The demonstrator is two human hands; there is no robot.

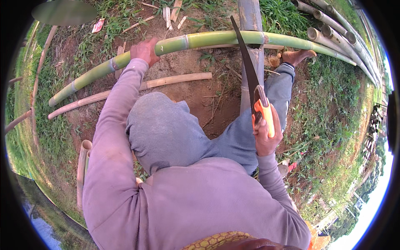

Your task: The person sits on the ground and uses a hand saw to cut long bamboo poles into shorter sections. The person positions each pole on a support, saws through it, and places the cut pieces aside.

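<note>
A long green bamboo pole (pixel 212 38) lies crosswise in front of me, over a greyish bamboo pole (pixel 250 14) that runs away from me. My left hand (pixel 146 51) is wrapped around the green pole, left of its middle. In my right hand (pixel 267 134) is the orange handle of a hand saw (pixel 251 73), held with its dark blade pointing away from me. The blade passes across the green pole close to where the two poles cross. Whether its teeth touch the bamboo I cannot tell.
A thinner pale bamboo length (pixel 175 79) lies on the ground nearer to me. Several cut poles (pixel 329 35) are stacked at the far right. My bare foot (pixel 298 56) rests just below the green pole. A short bamboo piece (pixel 84 166) is beside my left arm.
</note>
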